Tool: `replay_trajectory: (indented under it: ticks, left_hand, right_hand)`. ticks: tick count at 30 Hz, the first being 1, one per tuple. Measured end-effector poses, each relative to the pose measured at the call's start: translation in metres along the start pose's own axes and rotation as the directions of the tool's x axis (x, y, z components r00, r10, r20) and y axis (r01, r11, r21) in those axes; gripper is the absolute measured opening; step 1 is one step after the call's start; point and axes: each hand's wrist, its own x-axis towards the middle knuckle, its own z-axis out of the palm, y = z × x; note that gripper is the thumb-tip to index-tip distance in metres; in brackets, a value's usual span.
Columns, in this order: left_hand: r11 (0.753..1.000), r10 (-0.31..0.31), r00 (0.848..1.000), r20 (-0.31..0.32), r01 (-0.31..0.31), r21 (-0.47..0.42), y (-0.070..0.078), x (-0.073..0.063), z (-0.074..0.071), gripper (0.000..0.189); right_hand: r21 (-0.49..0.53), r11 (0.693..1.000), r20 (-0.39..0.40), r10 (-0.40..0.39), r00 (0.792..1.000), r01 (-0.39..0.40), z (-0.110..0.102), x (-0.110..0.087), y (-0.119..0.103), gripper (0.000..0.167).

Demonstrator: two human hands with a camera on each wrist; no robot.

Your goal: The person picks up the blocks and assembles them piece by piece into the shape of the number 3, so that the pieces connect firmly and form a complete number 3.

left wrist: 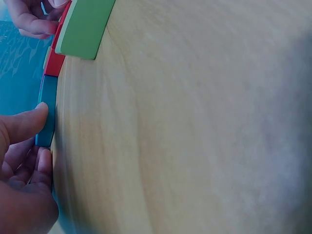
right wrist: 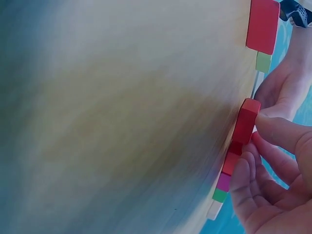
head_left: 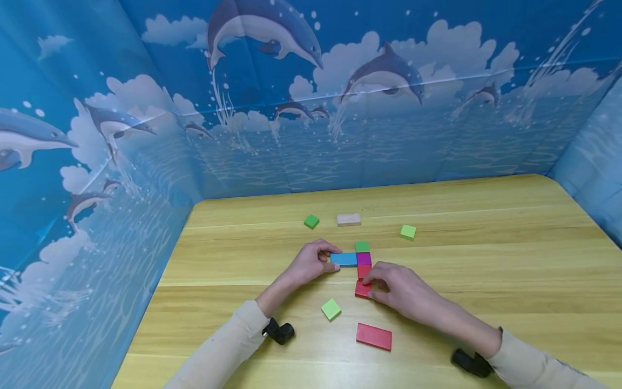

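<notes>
In the head view my left hand (head_left: pixel 308 263) pinches the left end of a blue rectangular block (head_left: pixel 345 260), thumb on its near side. The blue block's right end meets a purple block (head_left: pixel 363 259). Above the purple one lies a green block (head_left: pixel 362 247), and below it a red block (head_left: pixel 364 272). My right hand (head_left: pixel 408 292) holds a second red block (head_left: pixel 362 290) between thumb and fingers, just nearer than the first. The right wrist view shows the thumb on this held red block (right wrist: pixel 246 122), with the first red block (right wrist: pixel 231 162) beyond it.
A larger red rectangular block (head_left: pixel 374 337) and a light green block (head_left: pixel 331 309) lie nearer me. Farther back are a green block (head_left: pixel 311 221), a pale wooden block (head_left: pixel 349 219) and a light green block (head_left: pixel 408 232). A dolphin-print curtain (head_left: pixel 311 151) borders the wooden table (head_left: pixel 486 243).
</notes>
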Motion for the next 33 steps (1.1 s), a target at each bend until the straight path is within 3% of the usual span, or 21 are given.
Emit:
replay_trajectory:
  ticks: [33]
  left_hand:
    - [1.0,-0.018,1.0,-0.002,0.018,-0.013,0.0028,-0.0004,-0.0005,0.027]
  right_hand:
    - [0.013,0.999,-0.036,0.047,0.998,-0.047,-0.0027,-0.0001,-0.0021,0.019]
